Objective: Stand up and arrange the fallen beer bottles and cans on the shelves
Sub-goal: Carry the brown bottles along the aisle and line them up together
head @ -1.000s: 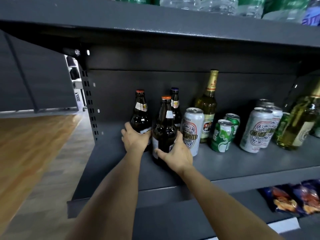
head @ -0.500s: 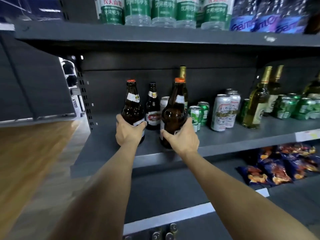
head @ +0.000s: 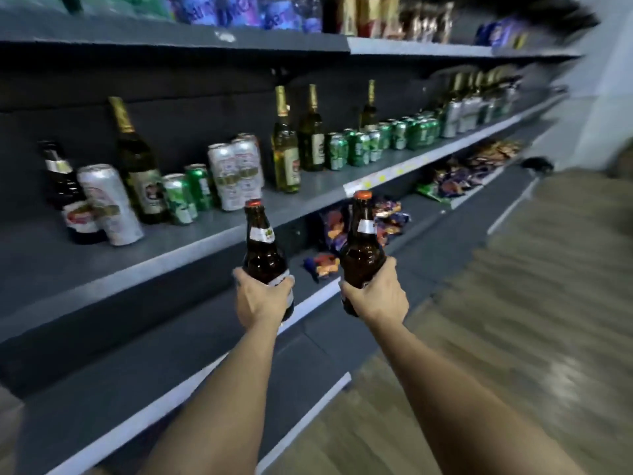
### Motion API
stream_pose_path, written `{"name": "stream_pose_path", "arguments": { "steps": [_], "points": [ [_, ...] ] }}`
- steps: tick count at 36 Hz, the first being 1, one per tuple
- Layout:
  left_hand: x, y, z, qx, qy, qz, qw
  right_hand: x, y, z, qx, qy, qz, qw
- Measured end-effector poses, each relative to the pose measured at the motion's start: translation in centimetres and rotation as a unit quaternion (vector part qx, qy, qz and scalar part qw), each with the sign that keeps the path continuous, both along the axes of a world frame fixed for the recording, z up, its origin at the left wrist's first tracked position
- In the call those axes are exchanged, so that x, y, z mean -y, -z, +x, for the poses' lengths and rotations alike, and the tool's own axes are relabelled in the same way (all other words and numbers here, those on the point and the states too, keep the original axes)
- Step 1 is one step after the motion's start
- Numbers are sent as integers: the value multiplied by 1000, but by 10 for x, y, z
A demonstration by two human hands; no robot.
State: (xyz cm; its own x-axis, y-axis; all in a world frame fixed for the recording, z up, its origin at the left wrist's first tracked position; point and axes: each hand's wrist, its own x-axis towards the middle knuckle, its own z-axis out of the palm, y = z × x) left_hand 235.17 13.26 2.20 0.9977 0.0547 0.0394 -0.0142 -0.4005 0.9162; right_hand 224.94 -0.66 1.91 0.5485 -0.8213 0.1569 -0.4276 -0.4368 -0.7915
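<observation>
Both brown bottles are off the shelf now. Half a second ago they were standing at its left end with my hands around them; now my left hand [head: 263, 298] holds one brown bottle [head: 264, 255] and my right hand [head: 375, 296] holds the other brown bottle [head: 361, 255], both upright in the air in front of the shelf edge [head: 191, 248]. The fingers of each hand are clamped round the lower body of its bottle, thumbs wrapped across the labels.

The view has swung to the right as well, and it is blurred, so I read this as a carry along the aisle rather than a placement. The remaining dark bottle [head: 65, 197] and a white can [head: 109, 204] stand back at the left end, with green cans [head: 186, 197] and gold-necked bottles [head: 286, 149] in a row farther along. Everything I can make out on that shelf looks upright, though the far end is too smeared to judge.

My guess is that these two bottles are being regrouped somewhere to the right; a bare stretch of shelf lies just above my hands.
</observation>
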Motion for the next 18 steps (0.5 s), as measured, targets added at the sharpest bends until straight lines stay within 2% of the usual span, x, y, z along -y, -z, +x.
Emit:
{"name": "stream_pose_path", "arguments": {
  "steps": [5, 9, 18],
  "points": [
    [82, 46, -58, -55, 85, 29, 994, 62, 41, -65, -38, 118, 17, 992],
    [149, 75, -91, -80, 145, 36, 986, 110, 67, -108, -59, 172, 27, 983],
    [305, 115, -116, -85, 281, 96, 951, 231, 106, -151, -105, 287, 96, 947]
  ]
}}
